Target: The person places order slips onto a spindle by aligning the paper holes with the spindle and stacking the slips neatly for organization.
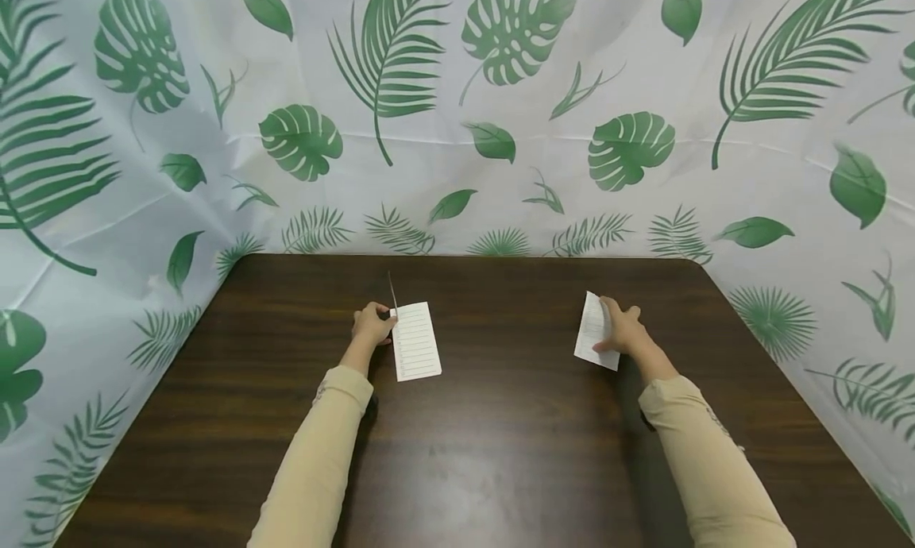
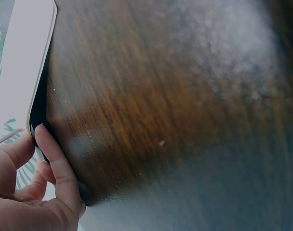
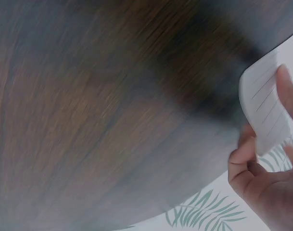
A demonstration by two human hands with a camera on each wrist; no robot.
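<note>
In the head view my left hand (image 1: pixel 369 326) pinches the left edge of a small white lined notepad (image 1: pixel 418 345), near its top corner. A thin leaf (image 1: pixel 392 288) stands up edge-on from that side of the pad. The left wrist view shows the thumb and forefinger meeting at the corner of the pad (image 2: pixel 26 57). Farther right, my right hand (image 1: pixel 627 330) holds a loose white lined sheet (image 1: pixel 593 329), thumb on its face. In the right wrist view this sheet (image 3: pixel 264 98) bends between thumb and fingers, its lower edge curling.
Both hands are over a dark brown wooden table (image 1: pixel 500 437) with rounded far corners. Behind it and along its sides hangs a white cloth (image 1: pixel 429 151) printed with green leaves. Light sleeves cover both forearms, and a glare spot lies on the near tabletop.
</note>
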